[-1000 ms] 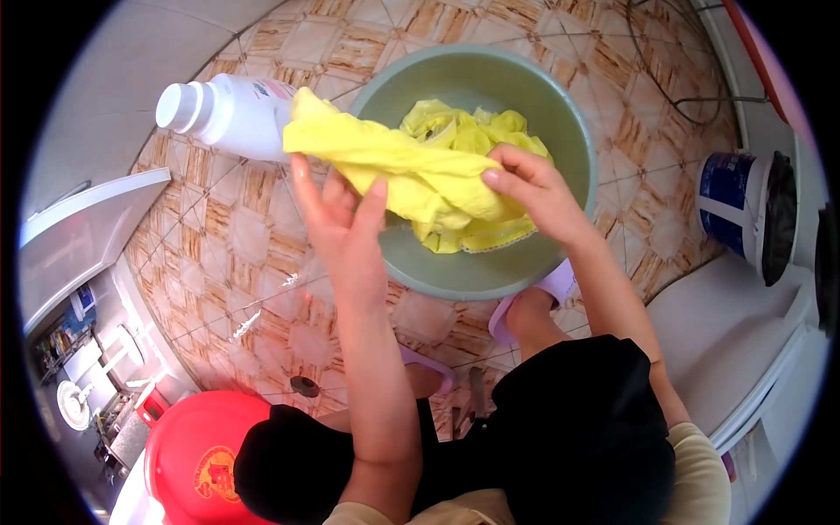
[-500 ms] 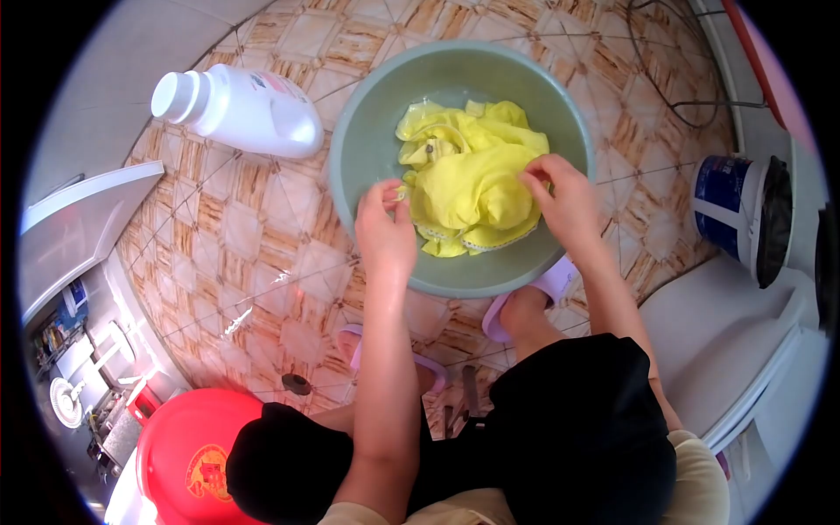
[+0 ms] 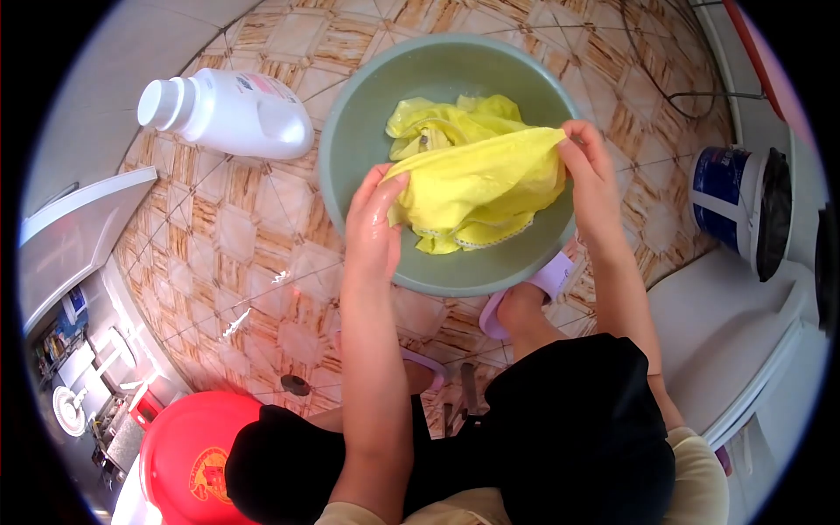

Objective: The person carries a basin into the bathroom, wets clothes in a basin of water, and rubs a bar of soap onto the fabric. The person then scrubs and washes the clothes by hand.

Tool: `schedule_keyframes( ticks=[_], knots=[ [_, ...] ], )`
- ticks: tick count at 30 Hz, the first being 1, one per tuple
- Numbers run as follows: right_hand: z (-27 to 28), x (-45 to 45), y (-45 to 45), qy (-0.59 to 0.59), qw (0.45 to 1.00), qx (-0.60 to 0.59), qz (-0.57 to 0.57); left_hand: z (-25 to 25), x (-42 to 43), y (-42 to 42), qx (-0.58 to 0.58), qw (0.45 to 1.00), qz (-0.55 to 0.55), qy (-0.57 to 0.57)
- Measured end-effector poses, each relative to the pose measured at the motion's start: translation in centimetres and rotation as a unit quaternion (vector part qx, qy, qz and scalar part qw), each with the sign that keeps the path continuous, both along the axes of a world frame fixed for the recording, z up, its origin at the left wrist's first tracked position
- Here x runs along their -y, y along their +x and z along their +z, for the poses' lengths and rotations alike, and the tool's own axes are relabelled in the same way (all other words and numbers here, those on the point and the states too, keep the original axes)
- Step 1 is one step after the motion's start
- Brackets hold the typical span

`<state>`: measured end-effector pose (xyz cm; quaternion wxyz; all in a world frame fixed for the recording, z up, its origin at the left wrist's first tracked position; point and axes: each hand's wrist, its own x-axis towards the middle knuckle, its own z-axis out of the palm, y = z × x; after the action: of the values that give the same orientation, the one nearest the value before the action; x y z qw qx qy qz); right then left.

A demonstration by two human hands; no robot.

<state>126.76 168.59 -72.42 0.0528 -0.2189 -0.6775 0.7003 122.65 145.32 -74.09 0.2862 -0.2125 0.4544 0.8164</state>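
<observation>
Fingers of both hands grip the yellow cloth point(image 3: 477, 179): left hand point(image 3: 372, 232) at one end of a raised edge, thumb in front; right hand point(image 3: 593, 175) at the opposite end, pinching a corner between thumb and fingertips. Left fingertips partly hidden behind cloth.

Cloth position: upper edge drawn nearly straight between the hands; the rest hangs and bunches over the green basin point(image 3: 352, 140). Wide spacing of the grips probably keeps the edge taut and the panel spread. Holding it above the basin likely lets any drips fall inside.

Basin sits on the tiled floor point(image 3: 236, 232), just in front of a purple slipper point(image 3: 553, 276), presumably for easy reach by both arms. White bottle point(image 3: 245, 114) is beside the basin, apart from it, handle side facing the basin; perhaps placed for convenient access. Standing or lying: cannot tell.
</observation>
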Motion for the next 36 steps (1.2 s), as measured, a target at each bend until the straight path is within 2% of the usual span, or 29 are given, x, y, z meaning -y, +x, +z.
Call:
schedule_keyframes(
  ticks=[2,8,10,12,14,15,16,17,18,19,20,21,22,23,24,25,26,27,28,29,30,31,32,33,34,35,36],
  knots=[
    [0.7,0.5,-0.5,-0.078,0.996,0.038,-0.012,0.5,0.0,-0.4,-0.017,1.0,0.005,-0.012],
    [-0.4,1.1,-2.0,-0.066,0.997,0.046,-0.018,2.5,0.6,-1.2,0.056,0.997,0.029,0.05],
    [-0.7,1.0,-2.9,-0.086,0.995,0.043,-0.036,2.4,1.2,-1.3,-0.03,0.987,0.1,0.126],
    [-1.3,0.5,-3.7,-0.105,0.992,0.041,-0.055,2.1,1.6,-1.7,-0.039,0.987,0.103,0.119],
    [-1.9,-0.3,-4.6,0.0,0.999,0.033,-0.022,1.9,2.0,-2.5,-0.065,0.986,0.115,0.105],
    [-2.3,-0.6,-4.8,0.0,0.999,0.032,-0.022,1.5,2.4,-2.6,-0.073,0.991,0.089,0.064],
    [-2.7,-1.0,-4.9,0.122,0.992,0.038,0.013,1.1,2.4,-2.5,-0.074,0.991,0.09,0.064],
    [-3.1,-1.1,-5.0,0.242,0.968,0.043,0.048,0.6,2.3,-2.4,-0.092,0.994,0.036,-0.05],
    [-3.0,-1.0,-4.9,0.242,0.968,0.042,0.049,-0.1,2.2,-2.1,-0.107,0.98,-0.018,-0.164],
    [-2.9,-0.6,-4.6,0.34,0.939,-0.003,0.046,-1.3,2.1,-1.5,-0.107,0.98,-0.017,-0.164],
    [-2.7,-0.1,-4.2,0.434,0.899,-0.048,0.042,-3.0,1.9,-0.7,-0.147,0.945,-0.107,-0.273],
    [-2.7,0.4,-3.7,0.434,0.898,-0.049,0.043,-4.4,1.5,0.0,-0.183,0.887,-0.195,-0.375],
    [-2.8,1.2,-2.9,0.395,0.912,-0.043,0.099,-5.4,0.9,1.0,-0.183,0.888,-0.194,-0.375],
    [-2.9,2.0,-2.0,0.354,0.922,-0.035,0.154,-6.2,0.3,2.0,-0.192,0.851,-0.228,-0.432],
    [-3.1,3.1,-1.2,0.355,0.921,-0.036,0.154,-6.5,-0.3,2.7,-0.2,0.81,-0.26,-0.486],
    [-3.2,4.3,-0.4,0.413,0.89,-0.043,0.19,-6.3,-0.7,2.9,-0.201,0.81,-0.258,-0.486],
    [-3.4,5.1,0.2,0.469,0.852,-0.05,0.225,-5.8,-1.0,2.9,-0.182,0.809,-0.315,-0.462],
    [-3.7,5.4,0.8,0.47,0.852,-0.052,0.226,-5.3,-1.3,2.9,-0.163,0.803,-0.371,-0.436],
    [-4.0,5.6,1.3,0.533,0.81,-0.033,0.243,-4.8,-1.5,2.9,-0.163,0.804,-0.369,-0.437],
    [-4.3,5.6,1.5,0.593,0.763,-0.015,0.258,-4.2,-1.7,2.9,-0.175,0.812,-0.398,-0.39],
    [-4.7,5.1,1.6,0.594,0.762,-0.016,0.259,-3.6,-1.8,2.8,-0.186,0.817,-0.425,-0.341],
    [-5.2,4.3,1.6,0.562,0.787,0.002,0.254,-3.1,-1.8,2.6,-0.177,0.833,-0.435,-0.293],
    [-5.4,3.9,1.5,0.529,0.811,0.019,0.249,-2.8,-1.6,2.4,-0.176,0.834,-0.433,-0.294],
    [-4.2,4.0,1.4,0.433,0.877,0.046,0.206,-2.5,-1.5,2.0,-0.109,0.887,-0.379,-0.241],
    [-3.2,3.8,1.1,0.433,0.876,0.044,0.206,-2.4,-1.3,1.6,-0.041,0.928,-0.32,-0.185],
    [-2.3,3.3,0.9,0.287,0.93,0.089,0.213,-3.7,-1.0,1.3,0.009,0.946,-0.233,-0.227],
    [-1.4,2.9,0.8,0.134,0.958,0.132,0.216,-5.2,-0.8,1.3,0.008,0.946,-0.232,-0.227]
  ],
)
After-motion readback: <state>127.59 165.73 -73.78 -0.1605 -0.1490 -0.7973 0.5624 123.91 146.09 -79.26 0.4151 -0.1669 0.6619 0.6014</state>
